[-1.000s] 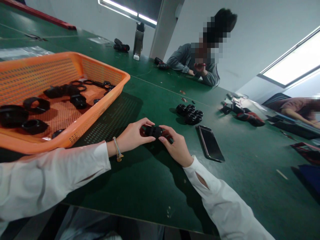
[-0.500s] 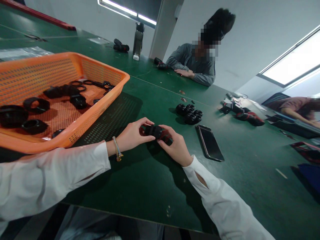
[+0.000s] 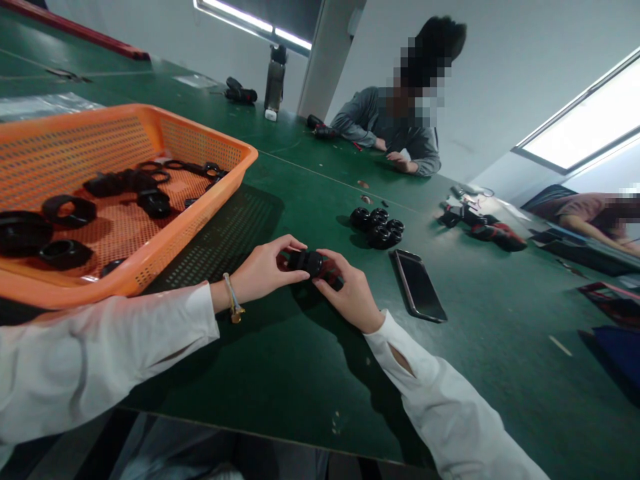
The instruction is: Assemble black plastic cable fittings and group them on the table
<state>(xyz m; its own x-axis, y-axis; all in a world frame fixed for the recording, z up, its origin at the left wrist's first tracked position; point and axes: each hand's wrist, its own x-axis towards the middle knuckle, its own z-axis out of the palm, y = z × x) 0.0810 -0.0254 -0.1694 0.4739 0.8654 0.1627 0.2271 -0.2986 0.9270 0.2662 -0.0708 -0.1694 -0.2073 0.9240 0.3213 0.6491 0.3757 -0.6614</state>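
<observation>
Between my two hands is a black ribbed cylindrical part (image 3: 306, 263), held just above or on the green table. My left hand (image 3: 270, 268) grips its left end, thumb in front and fingers behind. My right hand (image 3: 349, 291) closes thumb and fingers around the right end, partly hiding it. Beyond my right hand, several glossy black round parts (image 3: 379, 229) stand in a cluster. A phone (image 3: 419, 285) with a dark screen lies to the right of that hand.
An orange perforated basket (image 3: 200, 230) on the left holds several black rings and fittings. Across the green table (image 3: 300, 360) sit a bottle (image 3: 275, 83), power tools (image 3: 241, 91) and a person in grey (image 3: 367, 113). More tools (image 3: 495, 233) and another person (image 3: 593, 212) are at right.
My hands keep nearly the same hold on the black part. Across the table, the person in grey has moved their hands apart. The view has shifted very slightly.
</observation>
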